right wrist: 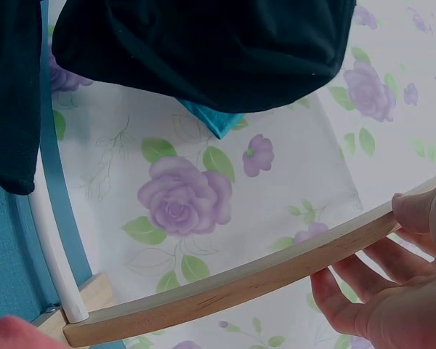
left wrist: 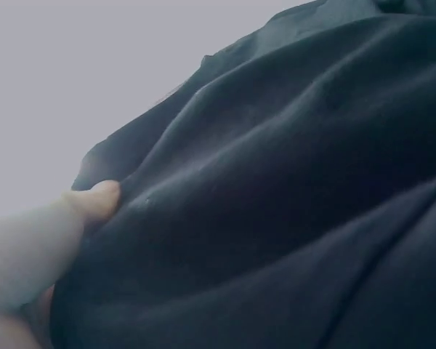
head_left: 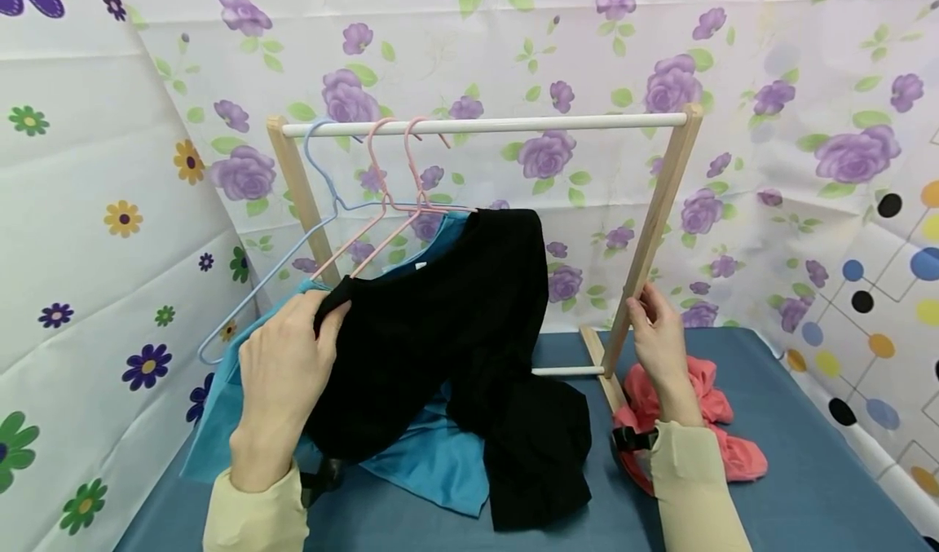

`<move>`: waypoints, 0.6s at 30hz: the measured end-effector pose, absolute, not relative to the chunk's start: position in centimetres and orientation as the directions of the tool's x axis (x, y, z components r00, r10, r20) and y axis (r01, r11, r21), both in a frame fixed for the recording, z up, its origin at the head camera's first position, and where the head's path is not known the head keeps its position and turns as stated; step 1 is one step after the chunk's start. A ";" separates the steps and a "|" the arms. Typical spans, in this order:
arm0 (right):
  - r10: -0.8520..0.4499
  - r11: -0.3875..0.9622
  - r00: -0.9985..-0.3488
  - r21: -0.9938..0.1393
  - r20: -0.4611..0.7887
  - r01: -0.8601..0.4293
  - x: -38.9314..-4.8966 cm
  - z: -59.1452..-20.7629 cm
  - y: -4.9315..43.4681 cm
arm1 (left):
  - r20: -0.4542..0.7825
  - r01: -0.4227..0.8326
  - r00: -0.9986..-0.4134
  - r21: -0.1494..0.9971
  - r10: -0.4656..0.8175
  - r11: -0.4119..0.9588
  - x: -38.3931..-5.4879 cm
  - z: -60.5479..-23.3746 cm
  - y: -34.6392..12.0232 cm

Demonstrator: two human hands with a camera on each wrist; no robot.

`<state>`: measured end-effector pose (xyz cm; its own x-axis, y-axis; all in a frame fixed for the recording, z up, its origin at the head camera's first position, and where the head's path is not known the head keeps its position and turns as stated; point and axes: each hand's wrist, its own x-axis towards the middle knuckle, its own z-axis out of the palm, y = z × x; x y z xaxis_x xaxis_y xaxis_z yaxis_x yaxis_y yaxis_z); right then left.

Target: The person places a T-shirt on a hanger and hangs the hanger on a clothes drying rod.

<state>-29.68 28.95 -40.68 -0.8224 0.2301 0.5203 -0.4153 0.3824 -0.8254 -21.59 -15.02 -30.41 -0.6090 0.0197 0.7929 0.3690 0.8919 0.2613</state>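
A black garment (head_left: 433,307) hangs from a pink hanger (head_left: 377,169) on the rack's white rod (head_left: 499,125). My left hand (head_left: 289,368) pinches its near shoulder, thumb on the black cloth, as the left wrist view also shows. Behind and below it hangs a blue garment (head_left: 433,454). A second pink hanger (head_left: 414,161) and a blue hanger (head_left: 260,287) hook over the same rod. My right hand (head_left: 660,344) holds the rack's right wooden post (head_left: 653,201); in the right wrist view the thumb and fingers (right wrist: 338,302) lie on either side of this post.
A coral-pink cloth (head_left: 722,421) lies crumpled on the blue table (head_left: 792,454), by the rack's right foot. The left wooden post (head_left: 301,193) stands behind the hangers. A lower white bar (head_left: 568,371) joins the right post. Flowered sheets (head_left: 469,38) enclose the back and sides.
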 end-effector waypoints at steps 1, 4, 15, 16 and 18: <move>0.230 0.379 -0.822 -0.826 0.520 -0.417 -29.7 -40.7 29.0 | 0.793 0.374 -0.609 0.257 0.027 0.891 -21.5 -30.4 -15.1; 0.232 0.376 -0.820 -0.826 0.524 -0.421 -29.7 -40.8 29.0 | 0.792 0.390 -0.607 0.231 0.060 0.892 -21.3 -30.2 -15.3; 0.249 0.423 -0.811 -0.813 0.529 -0.400 -29.8 -41.0 28.9 | 0.842 0.447 -0.517 0.111 0.155 0.888 -20.0 -27.9 -16.5; 0.249 0.424 -0.810 -0.812 0.531 -0.402 -29.8 -41.0 28.9 | 0.844 0.445 -0.513 0.106 0.156 0.889 -19.9 -27.5 -16.7; 0.247 0.425 -0.810 -0.811 0.532 -0.403 -29.8 -41.0 29.0 | 0.848 0.437 -0.506 0.094 0.158 0.895 -19.9 -26.8 -17.2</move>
<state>-29.82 28.96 -40.95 -0.8098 0.2468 0.5322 -0.4033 0.4246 -0.8106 -19.87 -17.21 -26.80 -0.5057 0.1580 0.8481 0.4365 0.8948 0.0936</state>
